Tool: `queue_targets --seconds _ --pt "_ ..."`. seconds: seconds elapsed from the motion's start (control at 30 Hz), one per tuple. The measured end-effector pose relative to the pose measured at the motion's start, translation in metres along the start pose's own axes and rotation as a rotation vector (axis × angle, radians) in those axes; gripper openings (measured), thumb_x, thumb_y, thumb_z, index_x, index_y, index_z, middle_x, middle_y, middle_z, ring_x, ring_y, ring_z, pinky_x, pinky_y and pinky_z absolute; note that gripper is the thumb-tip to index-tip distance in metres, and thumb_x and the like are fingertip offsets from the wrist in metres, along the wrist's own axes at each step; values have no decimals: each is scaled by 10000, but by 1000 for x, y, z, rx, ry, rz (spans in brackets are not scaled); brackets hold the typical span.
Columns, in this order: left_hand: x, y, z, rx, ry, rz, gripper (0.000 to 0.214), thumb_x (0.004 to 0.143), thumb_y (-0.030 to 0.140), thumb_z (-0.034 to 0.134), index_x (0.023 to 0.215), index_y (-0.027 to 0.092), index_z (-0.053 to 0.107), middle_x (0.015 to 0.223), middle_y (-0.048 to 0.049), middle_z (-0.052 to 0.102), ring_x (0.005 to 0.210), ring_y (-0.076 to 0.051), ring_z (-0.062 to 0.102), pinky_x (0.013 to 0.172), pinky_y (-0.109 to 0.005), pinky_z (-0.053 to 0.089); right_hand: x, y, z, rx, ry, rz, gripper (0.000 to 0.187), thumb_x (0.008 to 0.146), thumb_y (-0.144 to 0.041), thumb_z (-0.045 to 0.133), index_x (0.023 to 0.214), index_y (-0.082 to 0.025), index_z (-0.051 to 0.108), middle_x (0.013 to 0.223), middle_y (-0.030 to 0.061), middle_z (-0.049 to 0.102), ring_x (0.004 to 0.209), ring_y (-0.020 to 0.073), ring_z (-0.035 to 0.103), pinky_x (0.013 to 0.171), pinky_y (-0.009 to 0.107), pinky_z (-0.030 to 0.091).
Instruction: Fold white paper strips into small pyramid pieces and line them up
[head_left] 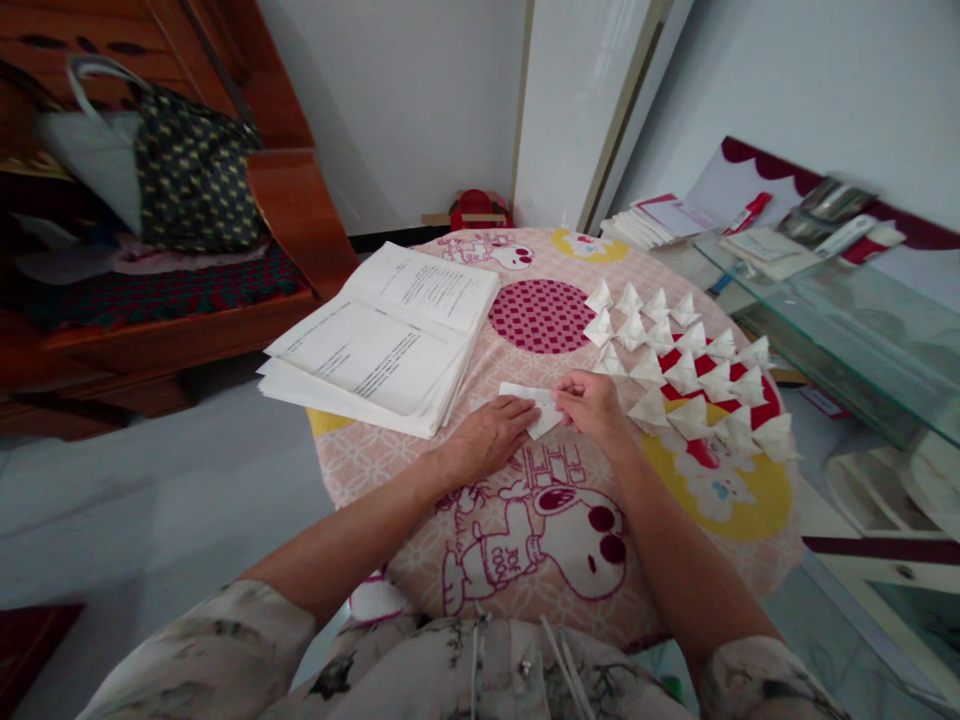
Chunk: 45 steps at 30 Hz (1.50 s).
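From my remote seat I rest the L hand [487,440] w/ fingers laid flat on the small white paper [546,408], which lies near the middle of the counter [480,360]. The R hand [592,405] seems to pinch its right end btw. thumb & fingers. In my opinion the L should press steadily w/o dragging, & the R should align the edges before creasing, bc. a crooked line is hard to correct.

About the surface & room, L to R: wooden bench [300,220] w/ dark patterned bag [195,170]; open book [375,345]; pink printed cloth [525,540]; rows of folded paper pieces [682,373]; lastly a glass shelf [832,310] w/ misc. items.
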<state>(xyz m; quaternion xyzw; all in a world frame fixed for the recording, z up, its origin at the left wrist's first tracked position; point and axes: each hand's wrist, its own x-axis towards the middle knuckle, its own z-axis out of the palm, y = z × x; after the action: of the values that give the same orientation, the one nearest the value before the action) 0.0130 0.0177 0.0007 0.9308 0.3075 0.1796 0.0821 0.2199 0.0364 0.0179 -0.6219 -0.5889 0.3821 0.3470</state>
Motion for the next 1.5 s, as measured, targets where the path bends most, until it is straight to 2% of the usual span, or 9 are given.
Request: queue_targets --seconds 0.3,0.47,0.63,0.8,1.0,1.17,1.23,1.37,1.5 --pt "8 7 -6 113 -113 -184 352 942 316 556 1224 109 594 1189 -143 625 1149 -301 532 997 -452 468 3 4 15 -220 -51 -104 95 704 -157 617 621 -189 585 544 -26 582 533 125 536 497 226 358" --pt "4 4 -11 152 -47 -243 222 966 278 503 992 123 660 1026 -122 659 1034 -262 577 924 -411 503 -4 -2 10 -216 -46 -69 105 729 -119 601 641 -175 595 552 -9 585 555 134 540 529 247 372" --pt "0 -10 -13 99 52 -425 306 993 237 421 850 138 673 931 -98 669 917 -199 617 842 -320 517 -4 1 11 -189 -37 -42 67 717 -116 603 677 -168 611 579 -11 601 569 133 549 546 245 391" --pt "7 -24 -9 -1 148 -478 252 948 257 522 1146 145 629 965 -79 676 918 -201 617 863 -326 498 -1 7 13 -189 -34 -58 63 712 -126 594 676 -170 623 591 -13 612 576 137 570 558 245 403" --pt "24 -30 -10 -131 48 -541 325 866 249 607 1170 139 644 915 -61 677 847 -194 618 818 -313 474 -3 5 12 -232 -37 -121 79 732 -130 607 684 -182 642 603 -15 634 588 138 585 569 238 412" --pt "27 -32 -20 -215 -38 -637 147 830 288 621 837 167 705 718 -27 638 744 -182 607 685 -276 415 -9 -1 13 -390 -34 -284 151 840 -207 630 697 -169 656 663 19 658 627 145 585 610 256 401" --pt "24 -33 -20 -316 5 -647 151 808 295 631 769 159 685 654 -10 608 676 -160 581 632 -261 393 -14 -4 15 -503 -24 -394 193 869 -296 660 727 -166 653 710 37 658 674 160 585 645 267 410" --pt "19 -32 -13 -756 188 -672 196 794 292 622 915 143 659 584 39 567 508 -109 529 511 -221 377 -26 -13 23 -779 36 -531 266 857 -415 704 899 -156 657 903 97 664 784 205 599 675 289 418" --pt "19 -23 -15 -1073 309 -594 317 793 337 676 1032 139 618 576 53 564 479 -100 553 490 -200 420 -33 -23 31 -881 60 -586 159 899 -314 629 909 -155 635 892 107 654 787 214 593 650 294 400"
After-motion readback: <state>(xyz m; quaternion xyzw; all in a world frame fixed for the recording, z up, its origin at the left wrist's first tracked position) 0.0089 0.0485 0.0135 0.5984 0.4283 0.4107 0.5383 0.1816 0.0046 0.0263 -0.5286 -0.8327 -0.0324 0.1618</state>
